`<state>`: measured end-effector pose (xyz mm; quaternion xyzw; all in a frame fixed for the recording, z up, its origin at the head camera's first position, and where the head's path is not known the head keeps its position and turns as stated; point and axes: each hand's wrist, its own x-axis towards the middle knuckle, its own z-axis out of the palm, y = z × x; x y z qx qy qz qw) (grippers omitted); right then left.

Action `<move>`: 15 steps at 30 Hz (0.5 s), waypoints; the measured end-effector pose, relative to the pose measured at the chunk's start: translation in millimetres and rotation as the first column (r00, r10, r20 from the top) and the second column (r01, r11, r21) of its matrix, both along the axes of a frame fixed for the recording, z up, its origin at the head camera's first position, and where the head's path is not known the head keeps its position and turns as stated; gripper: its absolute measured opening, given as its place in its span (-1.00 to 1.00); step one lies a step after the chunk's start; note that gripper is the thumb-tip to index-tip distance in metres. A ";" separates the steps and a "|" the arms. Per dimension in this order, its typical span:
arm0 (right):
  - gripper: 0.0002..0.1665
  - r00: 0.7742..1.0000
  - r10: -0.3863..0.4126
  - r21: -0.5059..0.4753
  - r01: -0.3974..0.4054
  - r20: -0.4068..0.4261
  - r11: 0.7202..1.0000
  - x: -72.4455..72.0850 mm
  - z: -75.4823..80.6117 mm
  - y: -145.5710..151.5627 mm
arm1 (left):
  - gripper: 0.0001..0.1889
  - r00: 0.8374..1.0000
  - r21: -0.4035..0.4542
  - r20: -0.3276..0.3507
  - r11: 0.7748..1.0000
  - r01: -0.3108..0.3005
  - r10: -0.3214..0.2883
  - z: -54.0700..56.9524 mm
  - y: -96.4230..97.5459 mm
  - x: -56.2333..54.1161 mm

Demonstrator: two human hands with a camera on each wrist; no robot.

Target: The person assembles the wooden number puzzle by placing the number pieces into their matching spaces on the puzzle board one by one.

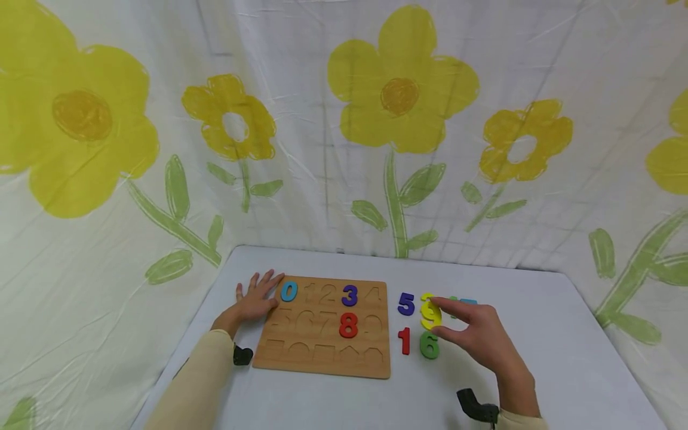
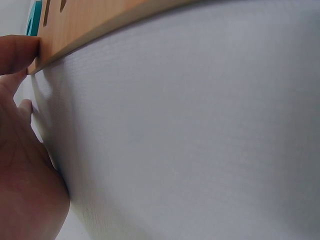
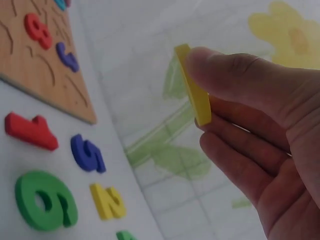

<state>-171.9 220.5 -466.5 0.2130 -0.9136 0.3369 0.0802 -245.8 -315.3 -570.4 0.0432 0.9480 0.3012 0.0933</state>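
My right hand [image 1: 486, 337] pinches a yellow number 9 [image 1: 432, 315] between thumb and fingers, above the table; in the right wrist view the yellow piece [image 3: 196, 87] appears edge-on. Spread fingers of my left hand [image 1: 255, 303] touch the left edge of a wooden number puzzle board [image 1: 330, 340]. In the board's recesses lie a light blue 0 [image 1: 283, 291], a purple 3 [image 1: 353, 295] and a red 8 [image 1: 354, 319]. Below the raised 9, a yellow 2 [image 3: 101, 202] lies on the table, partly hidden in the head view.
Right of the board lie a purple 5 [image 1: 403, 309], a red 1 [image 1: 406, 341] and a green 6 [image 1: 424, 345]. A blue piece [image 1: 469, 301] and a green piece [image 1: 454, 298] are partly covered by my right hand. A flowered curtain [image 1: 301, 197] hangs behind the white table [image 1: 312, 406].
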 end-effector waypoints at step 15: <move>-0.35 0.993 0.096 -0.037 -0.094 0.067 0.995 -17.8 -11.6 -40.2 | -0.20 1.000 -0.003 -0.001 1.000 -0.001 0.001 -3.3 -1.8 -1.6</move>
